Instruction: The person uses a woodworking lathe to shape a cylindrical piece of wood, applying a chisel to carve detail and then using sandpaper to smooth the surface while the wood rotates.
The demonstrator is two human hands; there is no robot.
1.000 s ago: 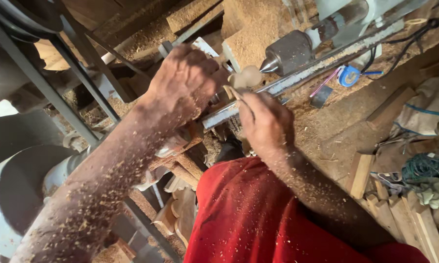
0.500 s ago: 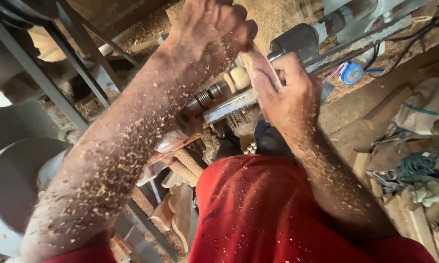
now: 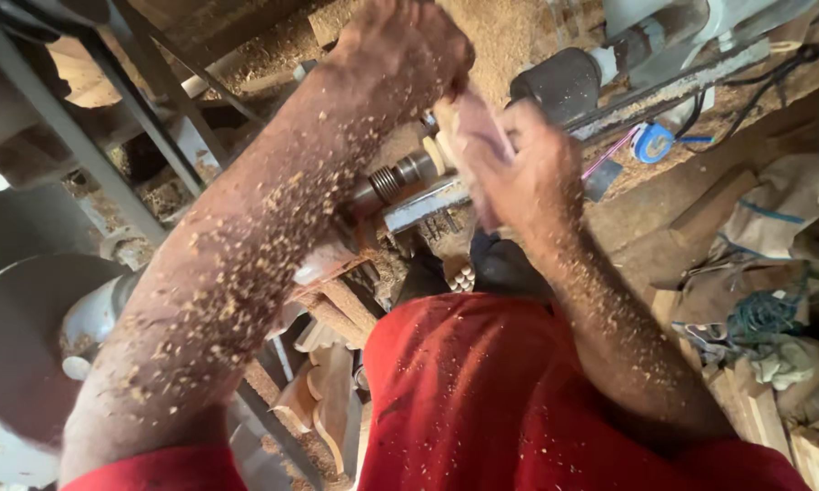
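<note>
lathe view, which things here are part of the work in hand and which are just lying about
In use: left hand, right hand, pale wooden piece on the lathe spindle.

Lying about: blue tape roll, wood offcuts, tangled cord, sack.

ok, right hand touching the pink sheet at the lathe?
Touching. The head view shows the right hand with its fingers closed around the pink sheet, pressing it at the pale wooden piece.
</note>
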